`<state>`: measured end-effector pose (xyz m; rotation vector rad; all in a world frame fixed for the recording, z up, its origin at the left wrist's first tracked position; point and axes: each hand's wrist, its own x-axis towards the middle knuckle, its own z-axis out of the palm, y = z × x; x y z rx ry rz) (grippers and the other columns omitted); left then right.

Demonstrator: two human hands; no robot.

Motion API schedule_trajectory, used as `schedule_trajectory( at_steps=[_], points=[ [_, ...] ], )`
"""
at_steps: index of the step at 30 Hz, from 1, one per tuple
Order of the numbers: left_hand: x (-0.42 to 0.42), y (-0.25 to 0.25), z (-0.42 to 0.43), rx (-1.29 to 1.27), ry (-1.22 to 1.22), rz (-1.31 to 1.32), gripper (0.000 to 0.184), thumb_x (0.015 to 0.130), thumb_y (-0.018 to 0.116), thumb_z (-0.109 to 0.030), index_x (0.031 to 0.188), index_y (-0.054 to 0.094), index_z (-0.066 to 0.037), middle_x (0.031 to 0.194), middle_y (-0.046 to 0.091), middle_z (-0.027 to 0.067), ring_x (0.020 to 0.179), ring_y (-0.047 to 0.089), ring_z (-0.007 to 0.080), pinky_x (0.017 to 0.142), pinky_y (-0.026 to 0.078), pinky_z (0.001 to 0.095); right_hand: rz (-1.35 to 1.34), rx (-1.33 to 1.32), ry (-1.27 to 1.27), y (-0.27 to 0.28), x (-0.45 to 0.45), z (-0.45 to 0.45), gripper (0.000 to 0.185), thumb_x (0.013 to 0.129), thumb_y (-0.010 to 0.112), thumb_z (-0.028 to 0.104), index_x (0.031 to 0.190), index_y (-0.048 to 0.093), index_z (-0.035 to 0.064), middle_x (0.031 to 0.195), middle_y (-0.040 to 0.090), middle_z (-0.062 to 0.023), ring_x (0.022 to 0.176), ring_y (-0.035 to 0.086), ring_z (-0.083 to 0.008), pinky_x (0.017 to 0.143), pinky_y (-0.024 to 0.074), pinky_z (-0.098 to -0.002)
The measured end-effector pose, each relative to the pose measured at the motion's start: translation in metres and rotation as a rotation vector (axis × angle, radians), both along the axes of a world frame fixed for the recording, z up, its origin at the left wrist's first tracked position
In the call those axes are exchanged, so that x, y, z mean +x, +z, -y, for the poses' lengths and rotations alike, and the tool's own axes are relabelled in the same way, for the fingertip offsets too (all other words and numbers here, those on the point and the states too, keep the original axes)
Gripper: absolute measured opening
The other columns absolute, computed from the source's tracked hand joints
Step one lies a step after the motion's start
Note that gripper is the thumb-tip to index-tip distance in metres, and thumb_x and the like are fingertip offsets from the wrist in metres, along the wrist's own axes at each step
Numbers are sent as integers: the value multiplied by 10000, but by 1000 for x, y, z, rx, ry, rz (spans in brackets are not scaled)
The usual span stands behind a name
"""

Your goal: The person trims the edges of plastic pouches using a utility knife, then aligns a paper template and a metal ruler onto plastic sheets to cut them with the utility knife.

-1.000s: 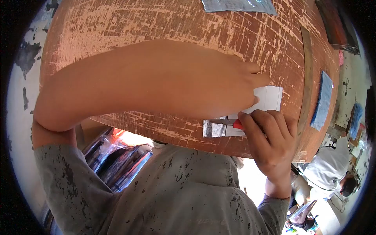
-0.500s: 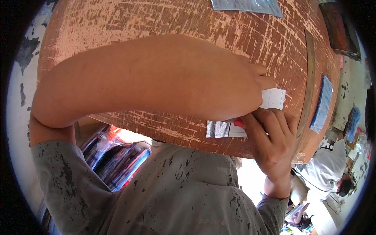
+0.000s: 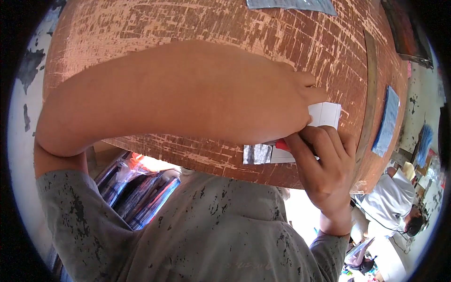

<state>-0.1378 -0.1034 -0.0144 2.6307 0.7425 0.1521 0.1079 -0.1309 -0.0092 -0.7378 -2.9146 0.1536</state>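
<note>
My left arm reaches across the table, and my left hand [image 3: 300, 94] lies palm down over a white card [image 3: 326, 114] with thin lines on it. A few of its fingers stick out, slightly apart; the rest is hidden behind the back of the hand. My right hand [image 3: 325, 162] is closed around a red-handled tool [image 3: 282, 144]. A bit of thin metal shows at the tool's front, but its tip is hidden under my left hand. A silvery-grey patterned piece [image 3: 257, 154] lies at the near end of the card.
The scratched brown wooden table [image 3: 197, 23] has a long flat strip [image 3: 369, 84] on its right side. Beyond that lies a blue piece [image 3: 386, 122], and a grey-blue sheet [image 3: 293, 4] at the far edge. Packed bundles [image 3: 141, 192] sit below left. A person [image 3: 387, 204] is at right.
The view has shifted slightly. Both hands stay at the card, with the red-handled tool still in my right hand; little else has visibly changed.
</note>
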Motion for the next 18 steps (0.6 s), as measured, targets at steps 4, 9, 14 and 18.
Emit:
schedule_trajectory(
  at_steps=[4,9,14,18],
  points=[
    [-4,-5,-1,18,-10,39,334,1034,541,-234,1216,704,-6,1527,545,159,1335,563,309,1076,503,419,1,8,10,-2,1,0,401,792,673,172,1167,746,49,989,610,-50,864,602,-202,747,391,-367],
    [-7,-6,0,40,-11,75,340,1020,556,-232,1225,701,-2,1521,547,154,1326,565,303,1066,510,410,14,-16,20,1,0,-1,401,790,674,175,1162,744,41,976,597,-51,862,603,-202,740,392,-367],
    [-7,-7,0,51,-14,88,349,1006,570,-229,1234,698,3,1514,548,150,1317,566,297,1055,518,402,41,-12,37,6,2,-6,377,791,673,174,1134,738,32,966,587,-52,843,593,-201,732,393,-370],
    [-7,-6,-1,55,-17,98,358,995,582,-228,1241,695,7,1510,549,147,1310,568,292,1047,524,395,40,-17,48,5,2,-8,352,797,665,175,1110,730,30,956,573,-54,840,589,-200,728,393,-372]
  ],
)
